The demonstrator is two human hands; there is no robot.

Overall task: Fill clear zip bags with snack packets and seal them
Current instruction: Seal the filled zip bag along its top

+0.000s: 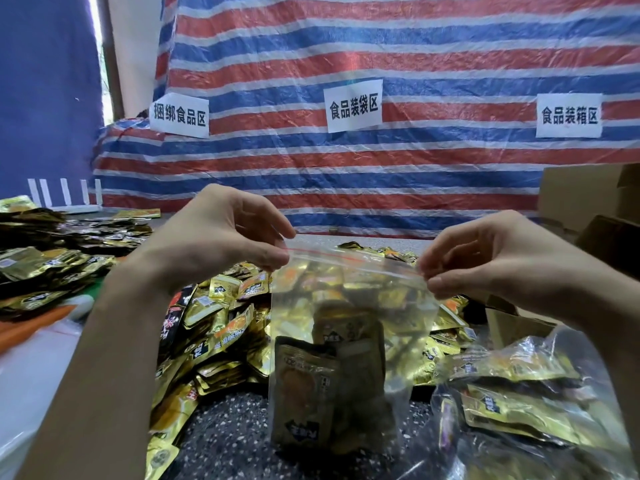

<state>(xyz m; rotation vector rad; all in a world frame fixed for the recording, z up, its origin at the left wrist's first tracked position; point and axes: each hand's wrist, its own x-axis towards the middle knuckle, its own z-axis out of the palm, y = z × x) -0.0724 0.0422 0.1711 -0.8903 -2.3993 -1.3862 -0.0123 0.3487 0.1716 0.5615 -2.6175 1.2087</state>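
Zip bag (349, 306) held up over the speckled table (221, 431), left hand (214, 237) pinching its top left corner by the red zip strip (322, 251), right hand (502, 261) pinching its top right corner, brown snack packets (311, 382) low inside it, pile of gold packets (221, 323) just behind.

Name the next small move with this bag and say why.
Probably press along the red zip strip to seal it: the left hand and right hand each pinch a top corner of the clear zip bag, and snack packets already sit inside.
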